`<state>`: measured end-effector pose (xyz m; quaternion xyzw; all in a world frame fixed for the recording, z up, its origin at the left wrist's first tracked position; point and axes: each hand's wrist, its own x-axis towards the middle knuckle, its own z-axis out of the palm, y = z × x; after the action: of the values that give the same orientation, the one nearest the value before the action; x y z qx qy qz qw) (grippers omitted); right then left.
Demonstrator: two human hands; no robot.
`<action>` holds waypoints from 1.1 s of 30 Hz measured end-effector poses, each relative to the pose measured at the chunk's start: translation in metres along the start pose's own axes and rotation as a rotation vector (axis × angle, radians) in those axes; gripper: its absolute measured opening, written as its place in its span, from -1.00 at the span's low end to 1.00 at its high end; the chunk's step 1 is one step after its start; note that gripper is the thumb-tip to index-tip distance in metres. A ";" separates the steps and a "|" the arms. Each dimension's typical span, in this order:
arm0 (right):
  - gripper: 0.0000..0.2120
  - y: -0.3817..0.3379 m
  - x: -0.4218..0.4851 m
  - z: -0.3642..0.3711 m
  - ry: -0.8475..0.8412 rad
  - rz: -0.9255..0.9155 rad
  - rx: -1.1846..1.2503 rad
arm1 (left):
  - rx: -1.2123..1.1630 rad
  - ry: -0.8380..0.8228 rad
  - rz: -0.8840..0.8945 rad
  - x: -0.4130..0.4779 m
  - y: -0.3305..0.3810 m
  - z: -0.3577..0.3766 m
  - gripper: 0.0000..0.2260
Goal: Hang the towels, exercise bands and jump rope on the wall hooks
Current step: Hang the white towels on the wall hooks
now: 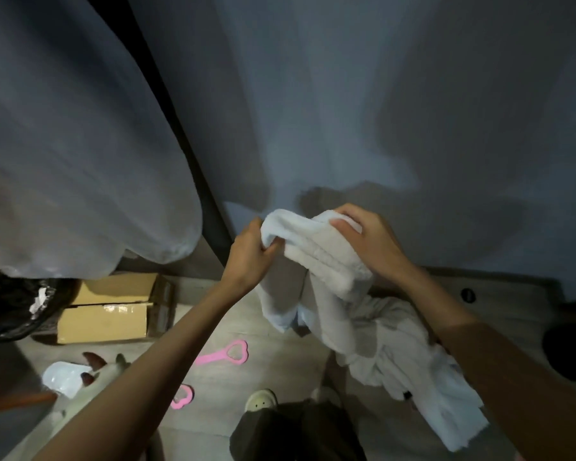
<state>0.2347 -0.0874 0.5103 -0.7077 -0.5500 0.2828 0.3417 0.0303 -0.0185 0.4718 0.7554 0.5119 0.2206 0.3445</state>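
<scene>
I hold a white towel (326, 261) up in front of the grey wall (346, 111), bunched along its top edge. My left hand (250, 252) grips its left corner. My right hand (366, 241) clamps the folded top on the right. More white cloth (413, 354) hangs down below my right forearm toward the floor. Pink exercise-band handles lie on the floor: one heart-ended piece (225, 352) below the towel and another (182, 397) partly hidden by my left arm. No wall hook and no jump rope are visible.
A pale curtain (74, 144) hangs at the left. Two stacked cardboard boxes (113, 311) and a dark basket (10, 307) stand on the floor at left. A cat (97, 380) and a white plastic dish (64, 377) are by my left arm. My slippered foot (261, 399) is below.
</scene>
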 end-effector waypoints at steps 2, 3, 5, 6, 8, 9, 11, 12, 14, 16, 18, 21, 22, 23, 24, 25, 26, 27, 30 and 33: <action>-0.90 -0.036 -0.004 -0.035 0.032 -0.007 -0.004 | 0.012 -0.037 0.052 -0.003 0.047 -0.027 -0.81; -0.91 -0.052 -0.006 -0.052 0.050 -0.012 -0.011 | -0.005 -0.054 0.070 -0.003 0.067 -0.039 -0.83; -0.93 -0.084 -0.010 -0.085 0.073 -0.023 -0.006 | -0.101 -0.085 0.052 -0.003 0.108 -0.064 -0.76; -0.93 -0.099 -0.012 -0.101 0.076 -0.032 -0.006 | -0.174 -0.098 0.063 -0.003 0.126 -0.077 -0.63; -0.93 -0.124 -0.017 -0.127 0.082 -0.048 -0.003 | -0.296 -0.151 0.147 -0.002 0.157 -0.096 -0.42; -0.93 -0.134 -0.020 -0.137 0.094 -0.054 0.003 | -0.324 -0.206 0.198 -0.005 0.171 -0.105 -0.40; -0.96 -0.152 -0.026 -0.156 0.139 -0.078 0.014 | -0.312 -0.319 0.285 -0.011 0.198 -0.118 -0.40; -0.96 -0.160 -0.030 -0.164 0.161 -0.093 0.016 | -0.269 -0.345 0.318 -0.014 0.209 -0.122 -0.43; -0.97 -0.173 -0.038 -0.178 0.189 -0.126 0.022 | -0.190 -0.346 0.376 -0.015 0.225 -0.127 -0.56; -0.94 -0.182 -0.047 -0.190 0.212 -0.150 0.018 | -0.129 -0.325 0.407 -0.015 0.239 -0.129 -0.63; -0.87 -0.187 -0.052 -0.201 0.229 -0.151 -0.011 | -0.033 -0.289 0.421 -0.015 0.251 -0.130 -0.60; -0.84 -0.187 -0.057 -0.208 0.255 -0.135 -0.051 | 0.083 -0.180 0.444 -0.019 0.262 -0.131 -0.60; -0.84 -0.186 -0.058 -0.209 0.274 -0.129 -0.047 | 0.111 -0.128 0.487 -0.021 0.264 -0.132 -0.65; -0.85 -0.184 -0.058 -0.209 0.297 -0.123 -0.032 | 0.121 -0.084 0.542 -0.022 0.265 -0.131 -0.72; -0.87 -0.182 -0.059 -0.208 0.314 -0.115 -0.011 | 0.115 -0.056 0.596 -0.023 0.266 -0.131 -0.78; -0.88 -0.179 -0.060 -0.207 0.325 -0.099 0.013 | 0.098 -0.042 0.639 -0.023 0.268 -0.132 -0.83; -0.89 -0.176 -0.062 -0.206 0.324 -0.089 0.039 | 0.081 -0.031 0.671 -0.024 0.272 -0.133 -0.86; -0.90 -0.172 -0.064 -0.205 0.314 -0.087 0.070 | 0.082 -0.013 0.699 -0.024 0.277 -0.134 -0.87; -0.92 -0.161 -0.070 -0.198 0.263 -0.092 0.100 | 0.128 0.049 0.751 -0.023 0.295 -0.136 -0.84; -0.75 -0.148 -0.074 -0.186 0.154 -0.008 0.160 | 0.053 0.101 0.735 -0.017 0.310 -0.137 -0.86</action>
<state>0.2747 -0.1678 0.7421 -0.6954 -0.5007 0.2695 0.4394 0.1220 -0.0676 0.7947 0.8856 0.2285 0.3532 0.1970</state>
